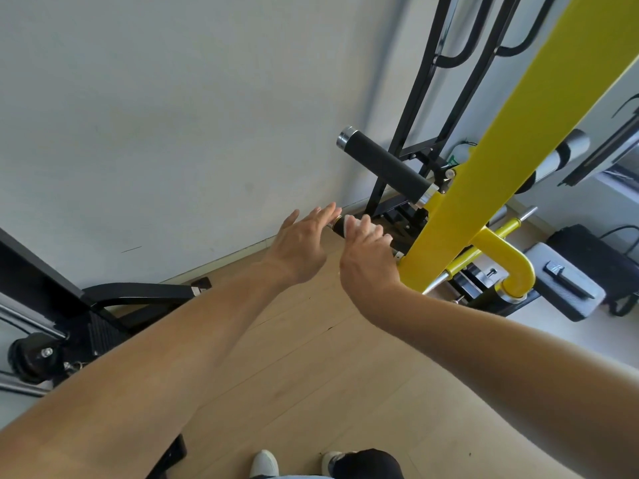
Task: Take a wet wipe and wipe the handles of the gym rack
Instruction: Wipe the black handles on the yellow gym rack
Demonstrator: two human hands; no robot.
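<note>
A yellow rack upright slants across the right side. Two black foam handles stick out from it toward the left. The upper handle is bare and has a silver end cap. My right hand wraps the lower handle with a white wet wipe pressed under its fingers. Only the handle's tip shows past the fingers. My left hand hovers just left of that tip, fingers spread and holding nothing.
A white wall stands behind the handles. A black bench frame and wheel sit at lower left. A yellow curved hook, a grey case and a black bag lie right. The floor is light wood.
</note>
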